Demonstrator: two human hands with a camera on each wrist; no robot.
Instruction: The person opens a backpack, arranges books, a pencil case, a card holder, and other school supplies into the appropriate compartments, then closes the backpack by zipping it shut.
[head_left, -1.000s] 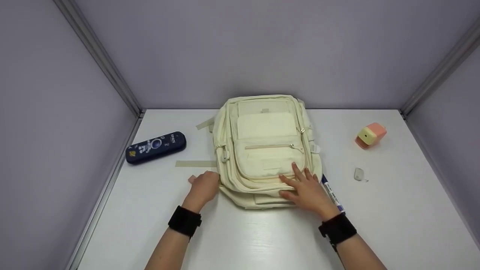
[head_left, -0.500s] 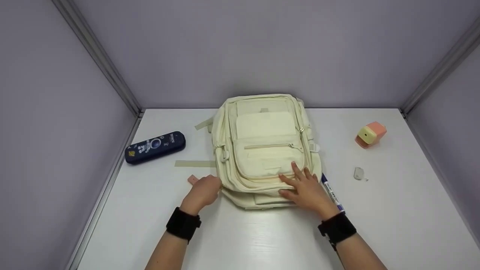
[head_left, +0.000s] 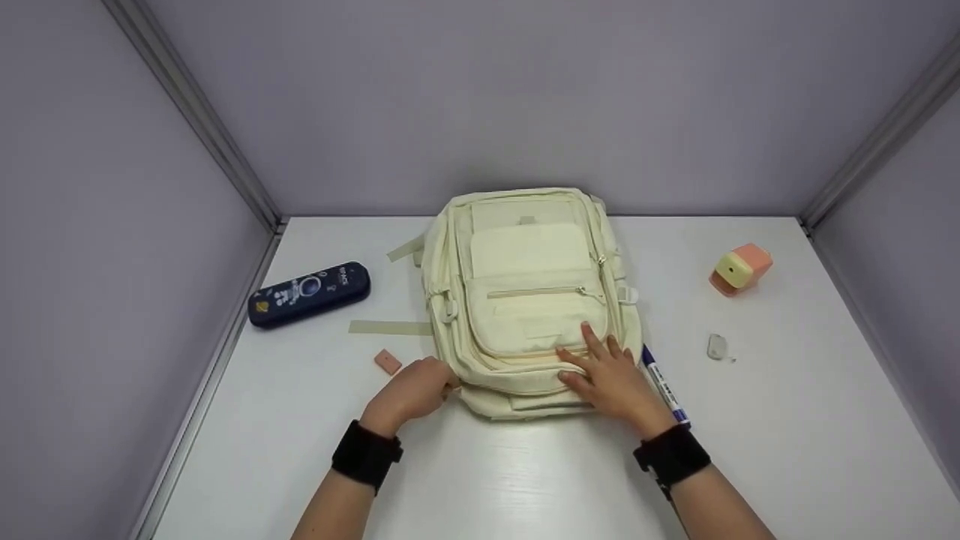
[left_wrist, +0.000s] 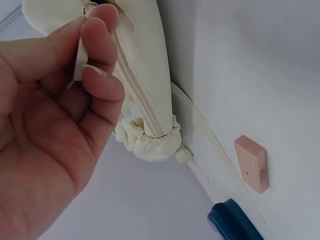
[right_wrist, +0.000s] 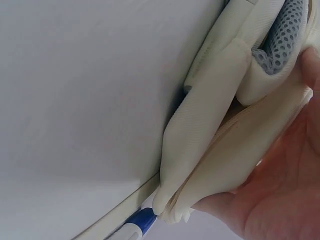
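A cream backpack [head_left: 529, 251] lies front side up in the middle of the white table. At its lower left corner my left hand [head_left: 412, 390] pinches a zipper pull [left_wrist: 80, 62] between thumb and fingers. The left wrist view shows the closed zipper track [left_wrist: 137, 97] running away from the pull along the bag's side. My right hand [head_left: 616, 381] rests with spread fingers on the bag's lower right front. Seen from the right wrist, the fabric gapes beside that hand, with grey mesh [right_wrist: 285, 37] above; the right fingertips are out of that view.
Left of the bag lie a dark blue pencil case [head_left: 309, 294] and a pink eraser [head_left: 388, 361]. A blue-and-white marker [head_left: 666, 388] lies against its right side. Farther right are a small grey-white item [head_left: 717, 346] and a pink-and-yellow pencil sharpener [head_left: 741, 270]. Walls border the table.
My left hand has moved right and toward me around the bag's lower left corner with the zipper pull, uncovering the eraser. The right hand has stayed nearly still.
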